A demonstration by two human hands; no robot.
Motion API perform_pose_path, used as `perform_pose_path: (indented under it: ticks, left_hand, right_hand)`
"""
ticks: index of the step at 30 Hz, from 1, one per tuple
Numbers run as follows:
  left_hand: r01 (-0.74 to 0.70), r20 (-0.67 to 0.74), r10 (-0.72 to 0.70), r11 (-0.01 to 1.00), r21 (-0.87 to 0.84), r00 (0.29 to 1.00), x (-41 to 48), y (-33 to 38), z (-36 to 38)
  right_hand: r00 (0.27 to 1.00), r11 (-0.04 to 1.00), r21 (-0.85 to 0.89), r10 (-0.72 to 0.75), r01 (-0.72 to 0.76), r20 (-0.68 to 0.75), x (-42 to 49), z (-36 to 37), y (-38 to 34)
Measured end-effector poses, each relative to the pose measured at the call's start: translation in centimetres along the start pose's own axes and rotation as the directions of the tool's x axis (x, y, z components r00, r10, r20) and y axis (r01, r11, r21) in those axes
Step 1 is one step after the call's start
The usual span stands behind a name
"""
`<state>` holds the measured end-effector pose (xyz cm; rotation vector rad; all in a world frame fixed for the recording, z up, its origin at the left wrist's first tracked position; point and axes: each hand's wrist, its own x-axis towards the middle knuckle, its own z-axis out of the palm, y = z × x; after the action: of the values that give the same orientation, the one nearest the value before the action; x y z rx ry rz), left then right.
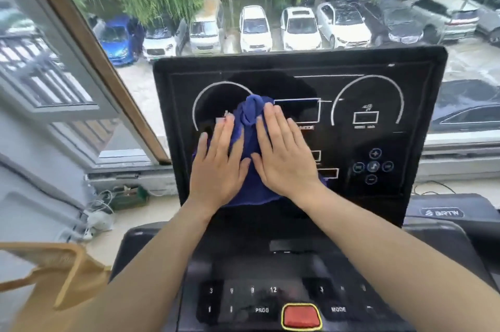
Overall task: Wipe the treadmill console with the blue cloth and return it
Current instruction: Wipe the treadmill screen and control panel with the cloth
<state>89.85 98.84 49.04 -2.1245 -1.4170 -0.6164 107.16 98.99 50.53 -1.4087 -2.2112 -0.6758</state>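
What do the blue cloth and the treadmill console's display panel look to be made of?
Blue cloth: soft woven or terry fabric, matte; it bunches into folds between the left hand and right hand. Display panel: probably glossy black plastic or glass; it shows faint reflections and printed white lines.

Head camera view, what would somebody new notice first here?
Two bare hands, the left hand and the right hand, lie flat side by side on a bunched blue cloth, pressing it against the left half of the black treadmill console. Below, a red button stands out on the lower panel. Behind the console, a window overlooks parked cars.
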Motion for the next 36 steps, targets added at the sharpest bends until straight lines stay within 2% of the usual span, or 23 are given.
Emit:
perform_pose_path:
  ticks: [5, 9, 11, 16, 21, 27, 32, 36]
  left_hand:
    - [0.264, 0.003, -0.264, 0.964, 0.033, 0.964, -2.8, -7.7, -1.9]
    - [0.399, -0.022, -0.399, 0.917, 0.012, 0.917, 0.1, -9.3, -4.0]
    - [0.407, -0.045, -0.407, 0.914, -0.011, 0.912, 2.6, -8.5, -4.4]
    - [0.348, -0.085, -0.350, 0.937, -0.038, 0.933, 8.1, -2.9, -3.9]
    - [0.168, -0.098, -0.171, 0.985, -0.036, 0.980, 12.9, 5.6, -3.0]
    - [-0.015, -0.079, 0.006, 0.994, -0.106, 0.997, 17.9, 16.1, -2.4]
    - [-0.159, -0.030, 0.157, 0.984, -0.076, 0.987, 18.0, 21.3, -1.5]
    - [-0.297, 0.000, 0.298, 0.953, -0.057, 0.955, 13.6, 20.9, -0.2]
  right_hand:
    - [0.989, 0.989, -0.012, -0.145, 0.145, -0.014, 6.4, 0.2, -8.4]
    - [0.979, 0.979, -0.029, -0.201, 0.200, -0.032, 9.9, -0.6, -8.8]
    - [0.984, 0.985, -0.038, -0.170, 0.168, -0.060, 10.7, -1.3, -7.1]
    - [0.994, 0.995, -0.087, -0.047, 0.039, -0.098, 9.7, -2.9, 0.6]
    - [0.988, 0.983, -0.154, 0.079, -0.099, -0.130, 6.1, -4.6, 10.9]
    - [0.953, 0.945, -0.164, 0.258, -0.283, -0.155, 1.1, -5.5, 21.1]
    - [0.908, 0.905, -0.116, 0.392, -0.410, -0.146, -4.1, -4.4, 23.3]
    - [0.909, 0.900, -0.128, 0.414, -0.417, -0.052, -8.3, -2.5, 20.4]
